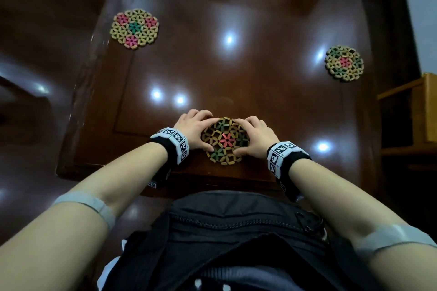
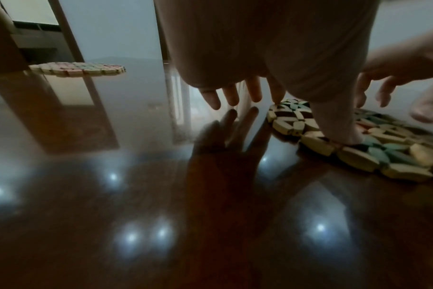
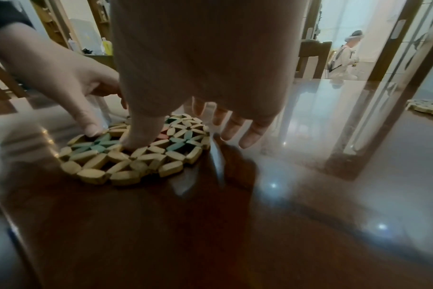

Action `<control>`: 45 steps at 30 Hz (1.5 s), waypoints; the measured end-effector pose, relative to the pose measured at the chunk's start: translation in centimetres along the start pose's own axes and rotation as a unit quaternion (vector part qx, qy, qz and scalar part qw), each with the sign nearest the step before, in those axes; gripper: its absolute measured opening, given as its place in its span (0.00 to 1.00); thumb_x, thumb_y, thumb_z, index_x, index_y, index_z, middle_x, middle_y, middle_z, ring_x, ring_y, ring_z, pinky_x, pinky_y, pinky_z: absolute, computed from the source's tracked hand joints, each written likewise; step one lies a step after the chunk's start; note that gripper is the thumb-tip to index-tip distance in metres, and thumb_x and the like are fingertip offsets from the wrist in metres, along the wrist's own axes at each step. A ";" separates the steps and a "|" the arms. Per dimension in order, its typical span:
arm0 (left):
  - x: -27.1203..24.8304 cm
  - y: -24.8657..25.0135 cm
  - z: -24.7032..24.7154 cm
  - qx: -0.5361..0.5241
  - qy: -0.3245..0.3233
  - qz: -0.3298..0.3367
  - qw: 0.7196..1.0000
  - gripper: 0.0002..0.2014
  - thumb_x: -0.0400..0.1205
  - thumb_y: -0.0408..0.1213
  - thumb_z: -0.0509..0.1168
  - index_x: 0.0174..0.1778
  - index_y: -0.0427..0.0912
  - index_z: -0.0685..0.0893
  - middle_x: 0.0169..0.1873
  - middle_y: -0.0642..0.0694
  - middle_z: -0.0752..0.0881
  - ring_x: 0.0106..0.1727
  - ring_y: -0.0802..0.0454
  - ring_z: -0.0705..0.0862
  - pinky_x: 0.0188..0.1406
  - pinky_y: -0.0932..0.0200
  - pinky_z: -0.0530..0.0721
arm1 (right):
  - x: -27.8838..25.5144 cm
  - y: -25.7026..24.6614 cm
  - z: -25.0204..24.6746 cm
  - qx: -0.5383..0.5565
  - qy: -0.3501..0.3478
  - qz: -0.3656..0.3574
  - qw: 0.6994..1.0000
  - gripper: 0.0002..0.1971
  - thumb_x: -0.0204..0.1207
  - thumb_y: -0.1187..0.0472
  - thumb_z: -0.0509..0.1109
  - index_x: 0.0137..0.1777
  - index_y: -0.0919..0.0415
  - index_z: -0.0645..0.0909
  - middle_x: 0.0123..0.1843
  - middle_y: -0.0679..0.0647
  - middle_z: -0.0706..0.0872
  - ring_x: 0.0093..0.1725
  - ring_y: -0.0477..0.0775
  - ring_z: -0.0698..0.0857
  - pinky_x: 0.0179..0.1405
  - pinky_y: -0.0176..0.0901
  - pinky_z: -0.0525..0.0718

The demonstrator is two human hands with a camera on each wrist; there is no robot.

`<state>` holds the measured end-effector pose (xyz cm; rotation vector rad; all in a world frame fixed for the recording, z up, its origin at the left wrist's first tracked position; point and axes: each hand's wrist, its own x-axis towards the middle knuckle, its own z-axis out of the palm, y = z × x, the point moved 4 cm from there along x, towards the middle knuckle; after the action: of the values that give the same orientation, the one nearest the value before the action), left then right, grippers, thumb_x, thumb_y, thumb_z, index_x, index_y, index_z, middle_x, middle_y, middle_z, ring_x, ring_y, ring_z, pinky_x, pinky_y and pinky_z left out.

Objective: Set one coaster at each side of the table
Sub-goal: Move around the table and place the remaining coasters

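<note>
Left hand [image 1: 192,131] rests at the nine o'clock rim of the near coaster [image 1: 224,140], thumb pressing its top, fingers spread and relaxed, nothing gripped. The coaster lies flat at the table's [image 1: 260,92] six o'clock edge, round, with no long axis. Right hand [image 1: 255,139] mirrors this at three o'clock, thumb on the beads, fingers loose. Both hands are equally near; judged remaining: release only.
</note>
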<state>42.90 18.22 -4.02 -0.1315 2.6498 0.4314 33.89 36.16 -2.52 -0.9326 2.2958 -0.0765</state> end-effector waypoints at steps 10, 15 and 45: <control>0.6 0.7 -0.5 0.018 -0.009 0.001 1.000 0.46 0.67 0.64 0.72 0.80 0.64 0.59 0.79 0.54 0.60 0.78 0.45 0.56 0.75 0.46 0.60 | 0.1 0.5 0.5 0.031 -0.004 0.018 0.999 0.50 0.60 0.45 0.82 0.80 0.43 0.57 0.78 0.53 0.62 0.75 0.59 0.63 0.73 0.56 0.69; 0.6 1.2 -0.9 0.054 -0.009 0.033 0.998 0.44 0.67 0.62 0.73 0.79 0.63 0.62 0.79 0.54 0.61 0.78 0.45 0.57 0.75 0.46 0.60 | -0.4 0.4 0.9 0.040 -0.003 0.026 0.999 0.53 0.59 0.45 0.83 0.81 0.46 0.55 0.78 0.53 0.62 0.76 0.59 0.64 0.75 0.56 0.68; -1.2 1.2 0.0 0.033 -0.028 0.043 0.998 0.45 0.65 0.61 0.75 0.78 0.66 0.63 0.78 0.56 0.62 0.77 0.44 0.56 0.76 0.45 0.58 | -2.1 0.0 1.5 0.082 -0.046 0.038 0.995 0.48 0.58 0.52 0.85 0.77 0.43 0.62 0.76 0.53 0.63 0.75 0.58 0.63 0.73 0.57 0.69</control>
<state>43.78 19.40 -3.08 0.0156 2.6173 0.3706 35.94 37.77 -2.53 -0.7500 2.2007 -0.1839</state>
